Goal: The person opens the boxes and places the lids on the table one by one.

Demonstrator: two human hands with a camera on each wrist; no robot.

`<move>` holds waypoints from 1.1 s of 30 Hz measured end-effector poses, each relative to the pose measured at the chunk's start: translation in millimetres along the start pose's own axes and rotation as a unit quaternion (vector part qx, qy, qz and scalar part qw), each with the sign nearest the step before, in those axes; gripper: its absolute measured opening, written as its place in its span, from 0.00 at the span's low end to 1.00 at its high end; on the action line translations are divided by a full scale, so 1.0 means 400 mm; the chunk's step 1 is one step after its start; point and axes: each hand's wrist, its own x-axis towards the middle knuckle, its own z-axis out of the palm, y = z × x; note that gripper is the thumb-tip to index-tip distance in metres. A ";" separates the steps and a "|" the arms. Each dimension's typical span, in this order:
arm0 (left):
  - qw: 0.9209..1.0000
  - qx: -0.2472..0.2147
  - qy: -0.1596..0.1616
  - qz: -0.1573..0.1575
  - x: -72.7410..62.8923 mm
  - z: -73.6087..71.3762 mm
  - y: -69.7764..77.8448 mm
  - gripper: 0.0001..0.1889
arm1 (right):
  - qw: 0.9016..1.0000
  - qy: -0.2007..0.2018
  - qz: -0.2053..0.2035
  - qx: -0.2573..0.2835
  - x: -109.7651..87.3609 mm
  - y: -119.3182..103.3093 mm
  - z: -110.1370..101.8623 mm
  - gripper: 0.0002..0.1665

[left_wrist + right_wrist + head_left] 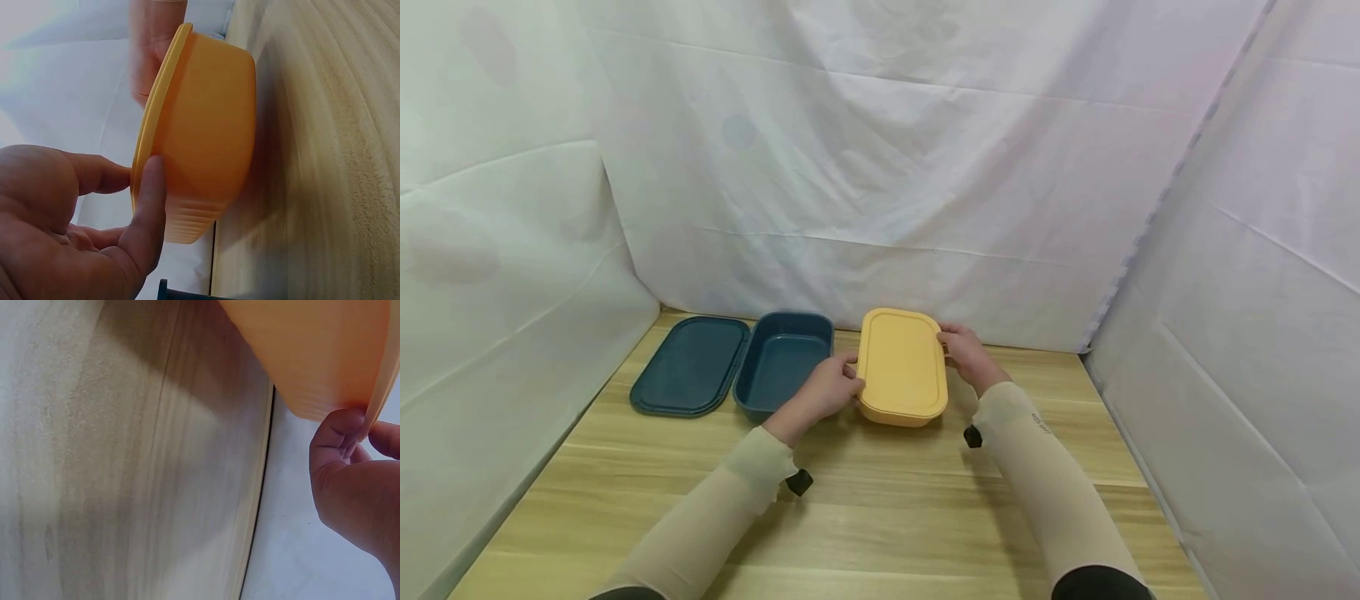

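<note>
A yellow lunch box [901, 418] has its flat yellow lid [904, 358] on top, right of a blue box. My left hand [832, 386] pinches the lidded rim at the left side, thumb on top and a finger beneath the edge. At the far right part of the rim, my right hand [968, 353] pinches the edge between thumb and curled fingers, as the right wrist view shows. The box's underside is hidden, and I cannot tell whether it touches the table. In the left wrist view the yellow box [209, 119] shows its side wall and ridged corner.
A dark blue open box [786, 367] stands just left of my left hand. Beside it lies a dark blue lid [691, 365], flat on the wooden table [880, 525]. White cloth [880, 167] hangs behind and along both sides of the table.
</note>
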 end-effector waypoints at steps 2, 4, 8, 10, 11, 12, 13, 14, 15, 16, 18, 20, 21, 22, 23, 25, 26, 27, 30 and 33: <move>1.000 0.023 0.000 0.000 0.000 0.004 -0.003 0.31 | 1.000 -0.002 -0.003 -0.005 0.001 0.006 0.000 0.30; 0.999 0.039 -0.002 -0.001 0.002 0.008 -0.007 0.31 | 1.000 -0.003 -0.003 -0.010 0.000 0.010 -0.002 0.30; 0.999 0.051 -0.007 0.006 0.002 0.018 -0.010 0.31 | 1.000 -0.003 -0.002 -0.013 -0.003 0.018 -0.005 0.30; 0.998 0.061 -0.004 0.009 0.004 0.021 -0.013 0.30 | 1.000 -0.003 -0.001 -0.011 -0.002 0.022 -0.005 0.29; 0.998 0.066 -0.004 0.011 0.004 0.023 -0.014 0.30 | 1.000 -0.004 -0.001 -0.012 -0.002 0.024 -0.005 0.29; 0.997 0.073 -0.003 0.012 0.005 0.024 -0.015 0.30 | 1.000 -0.004 0.000 -0.012 -0.001 0.026 -0.005 0.29; 0.997 0.077 -0.002 0.013 0.005 0.025 -0.015 0.30 | 1.000 -0.005 0.001 -0.011 0.002 0.029 -0.004 0.29; 0.997 0.082 -0.001 0.012 0.006 0.026 -0.017 0.30 | 1.000 -0.006 0.002 -0.011 0.004 0.032 -0.004 0.29; 0.996 0.087 0.000 0.011 0.007 0.027 -0.018 0.29 | 1.000 -0.008 0.004 -0.011 0.005 0.034 -0.005 0.29; 0.996 0.089 0.000 0.010 0.007 0.028 -0.019 0.29 | 1.000 -0.009 0.005 -0.010 0.006 0.037 -0.005 0.29; 0.995 0.096 0.003 0.007 0.006 0.029 -0.019 0.29 | 1.000 -0.011 0.007 -0.009 0.007 0.040 -0.005 0.29; 0.995 0.101 0.006 0.003 0.007 0.031 -0.020 0.29 | 1.000 -0.009 0.009 -0.008 0.005 0.042 -0.005 0.29; 0.995 0.103 0.007 0.002 0.006 0.032 -0.020 0.28 | 1.000 -0.008 0.008 -0.010 0.004 0.042 -0.005 0.29; 0.994 0.106 0.008 0.001 0.007 0.033 -0.020 0.28 | 1.000 -0.006 0.008 -0.013 0.003 0.043 -0.004 0.29; 0.994 0.111 0.009 0.001 0.007 0.034 -0.020 0.28 | 1.000 -0.004 0.008 -0.017 0.002 0.043 -0.004 0.29; 0.992 0.123 0.011 0.003 0.007 0.035 -0.019 0.28 | 1.000 0.000 0.006 -0.026 0.001 0.042 -0.001 0.29; 0.991 0.134 0.012 0.007 0.008 0.035 -0.020 0.28 | 0.999 0.002 0.004 -0.033 0.000 0.042 0.000 0.29; 0.990 0.142 0.014 0.011 0.008 0.036 -0.020 0.28 | 0.999 0.004 0.002 -0.041 -0.001 0.041 0.002 0.30; 0.985 0.171 0.021 0.023 0.009 0.038 -0.021 0.24 | 0.998 0.008 -0.004 -0.061 -0.003 0.040 0.007 0.30; 0.982 0.185 0.030 0.026 0.007 0.042 -0.019 0.19 | 0.997 0.009 -0.008 -0.079 -0.003 0.041 0.010 0.31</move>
